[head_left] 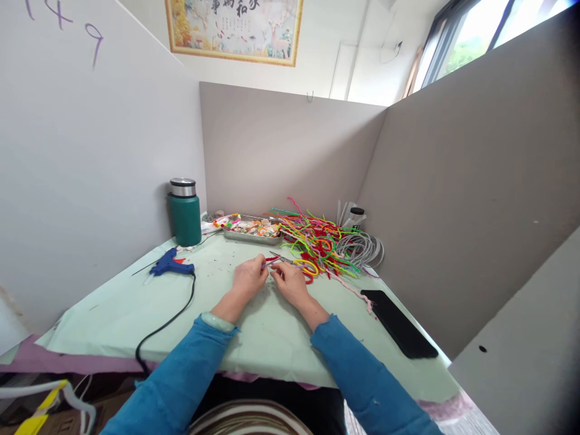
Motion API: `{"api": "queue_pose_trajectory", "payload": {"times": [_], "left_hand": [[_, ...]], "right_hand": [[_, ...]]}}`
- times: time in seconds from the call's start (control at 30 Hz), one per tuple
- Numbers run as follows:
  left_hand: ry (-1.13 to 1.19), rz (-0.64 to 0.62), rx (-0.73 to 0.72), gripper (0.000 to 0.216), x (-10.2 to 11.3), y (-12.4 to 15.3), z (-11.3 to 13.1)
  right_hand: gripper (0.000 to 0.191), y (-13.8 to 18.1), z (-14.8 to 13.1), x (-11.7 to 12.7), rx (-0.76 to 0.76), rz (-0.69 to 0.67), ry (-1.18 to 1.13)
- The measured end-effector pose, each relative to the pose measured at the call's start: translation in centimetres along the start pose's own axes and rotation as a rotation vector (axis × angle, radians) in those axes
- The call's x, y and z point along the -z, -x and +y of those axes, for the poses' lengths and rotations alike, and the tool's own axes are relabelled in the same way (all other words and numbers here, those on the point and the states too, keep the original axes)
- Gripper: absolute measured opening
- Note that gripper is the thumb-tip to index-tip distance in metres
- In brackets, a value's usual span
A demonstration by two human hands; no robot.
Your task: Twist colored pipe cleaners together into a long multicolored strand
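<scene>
My left hand [249, 278] and my right hand [290, 283] meet over the pale green table cover [136, 314], fingertips pinched together on a short red and pink pipe cleaner piece [272, 261]. Both hands grip it between thumb and fingers. Just past my right hand lies a pair of scissors with yellow handles [304, 266]. A heap of coloured pipe cleaners [319, 238] spreads behind it. Blue sleeves cover both forearms.
A blue glue gun [170, 264] with a black cord [167, 323] lies at the left. A green flask [185, 212] stands at the back left beside a metal tray [251, 231] of small pieces. A white wire coil [360, 248] and a black phone [399, 323] are at right. Grey partitions enclose the desk.
</scene>
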State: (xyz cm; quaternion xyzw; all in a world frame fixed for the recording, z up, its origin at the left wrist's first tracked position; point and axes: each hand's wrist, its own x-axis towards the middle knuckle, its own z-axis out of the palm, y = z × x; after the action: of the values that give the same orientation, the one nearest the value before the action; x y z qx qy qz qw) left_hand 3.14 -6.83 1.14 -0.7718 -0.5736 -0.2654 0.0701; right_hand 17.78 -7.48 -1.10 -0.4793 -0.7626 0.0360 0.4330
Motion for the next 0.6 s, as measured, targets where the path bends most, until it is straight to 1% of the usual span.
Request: {"api": "queue_pose_trajectory", "payload": {"times": [0.13, 0.27, 0.47, 0.6], "left_hand": [[0.034, 0.011, -0.016, 0.016, 0.1, 0.1, 0.1], [0.042, 0.026, -0.025, 0.016, 0.0, 0.1, 0.0], [0.031, 0.012, -0.01, 0.015, -0.2, 0.0, -0.2], [0.032, 0.015, -0.019, 0.015, -0.3, 0.0, -0.2]], "right_hand": [[0.021, -0.1, 0.6, -0.3, -0.043, -0.009, 0.023], [0.021, -0.2, 1.1, -0.7, -0.075, 0.006, -0.038], [0.021, -0.2, 0.4, -0.5, -0.046, 0.038, -0.149], [0.021, -0.1, 0.0, -0.3, -0.041, 0.023, -0.167]]}}
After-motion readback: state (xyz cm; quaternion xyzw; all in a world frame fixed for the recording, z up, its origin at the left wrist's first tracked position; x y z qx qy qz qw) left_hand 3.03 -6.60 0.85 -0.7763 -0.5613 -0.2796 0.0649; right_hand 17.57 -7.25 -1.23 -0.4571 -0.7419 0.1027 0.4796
